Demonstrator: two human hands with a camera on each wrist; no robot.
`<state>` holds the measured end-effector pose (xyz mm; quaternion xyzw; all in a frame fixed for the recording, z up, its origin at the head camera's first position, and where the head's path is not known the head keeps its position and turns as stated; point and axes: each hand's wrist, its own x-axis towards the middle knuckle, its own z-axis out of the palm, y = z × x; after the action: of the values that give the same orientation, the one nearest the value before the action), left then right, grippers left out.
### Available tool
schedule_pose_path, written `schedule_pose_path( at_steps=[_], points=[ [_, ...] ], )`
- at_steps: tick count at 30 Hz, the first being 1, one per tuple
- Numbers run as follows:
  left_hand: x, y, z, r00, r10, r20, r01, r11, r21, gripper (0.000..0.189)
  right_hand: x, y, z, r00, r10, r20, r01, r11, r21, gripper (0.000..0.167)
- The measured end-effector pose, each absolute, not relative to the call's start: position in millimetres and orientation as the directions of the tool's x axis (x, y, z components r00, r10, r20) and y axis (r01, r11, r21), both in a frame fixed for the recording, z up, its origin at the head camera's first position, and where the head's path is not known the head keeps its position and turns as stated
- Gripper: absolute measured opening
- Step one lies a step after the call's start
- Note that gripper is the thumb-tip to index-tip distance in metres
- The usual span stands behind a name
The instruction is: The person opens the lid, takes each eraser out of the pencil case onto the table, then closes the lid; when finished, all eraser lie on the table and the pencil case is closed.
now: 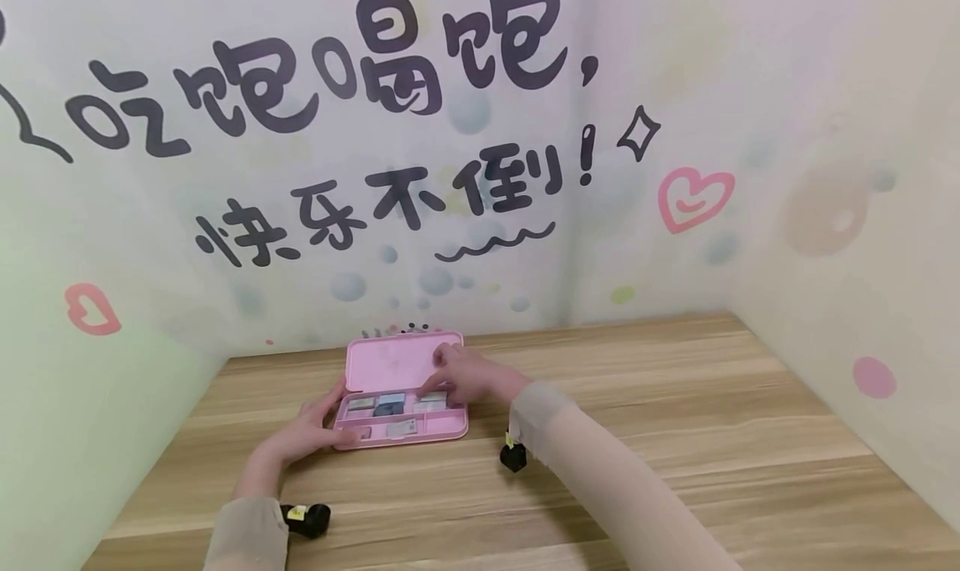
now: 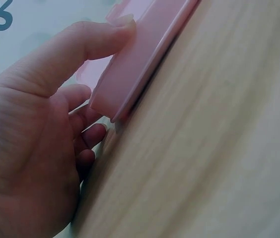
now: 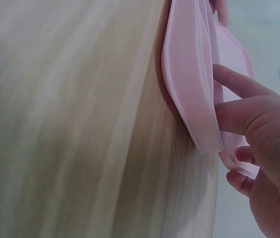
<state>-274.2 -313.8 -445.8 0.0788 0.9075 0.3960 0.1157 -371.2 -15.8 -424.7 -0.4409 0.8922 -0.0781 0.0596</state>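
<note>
An open pink case (image 1: 446, 426) with a divided base lies on the table, its lid (image 1: 390, 363) tipped back towards the wall. Small flat grey and bluish pieces (image 1: 401, 428) sit in several compartments. My left hand (image 1: 300, 433) holds the case's left end, thumb over the front rim and fingers around the back corner, as the left wrist view also shows (image 2: 35, 119). From the right, my right hand (image 1: 472, 375) reaches over the base, index finger and thumb (image 3: 234, 116) dipping inside the back right compartment. Their tips are hidden by the case wall, so I cannot tell what they hold.
The wood-grain table (image 1: 637, 438) extends to both sides and in front of the case. Behind it stands a wall covering (image 1: 480, 296) with large dark lettering, close to the raised lid. Black wrist cameras (image 1: 513, 456) hang at both sleeves.
</note>
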Motion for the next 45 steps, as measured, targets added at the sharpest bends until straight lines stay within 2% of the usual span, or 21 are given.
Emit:
schedule_pose_path(
  at_steps=[7,15,22,29,32,45],
  points=[
    [-274.7,-309.7,-443.9,-0.960,0.244,-0.136,0.068,0.675,0.735,0.107,-370.2,-12.5,-422.4,-0.606,-0.795,-0.031,-0.781,0.601,-0.170,0.051],
    [-276.0,-306.3,-442.0,-0.959,0.248,-0.136,0.072,0.679,0.731,0.107,-368.2,-5.0,-414.8,-0.635,-0.771,-0.047,-0.745,0.627,-0.230,0.047],
    [-276.2,-307.5,-442.5,-0.959,0.251,-0.131,0.076,0.675,0.734,0.107,-367.6,0.3,-404.2,-0.651,-0.758,-0.041,-0.714,0.630,-0.306,0.053],
    [-272.9,-311.3,-445.8,-0.958,0.251,-0.142,0.072,0.685,0.725,0.106,-368.0,6.9,-390.9,-0.611,-0.791,-0.013,-0.725,0.567,-0.392,0.043],
    [-271.9,-311.8,-446.3,-0.958,0.253,-0.137,0.076,0.682,0.727,0.106,-369.4,13.2,-387.3,-0.601,-0.799,-0.019,-0.708,0.544,-0.451,0.044],
    [-270.9,-310.7,-446.2,-0.957,0.237,-0.169,0.040,0.682,0.730,0.108,-355.2,53.8,-383.6,-0.681,-0.729,0.069,-0.610,0.512,-0.605,0.042]
  ],
)
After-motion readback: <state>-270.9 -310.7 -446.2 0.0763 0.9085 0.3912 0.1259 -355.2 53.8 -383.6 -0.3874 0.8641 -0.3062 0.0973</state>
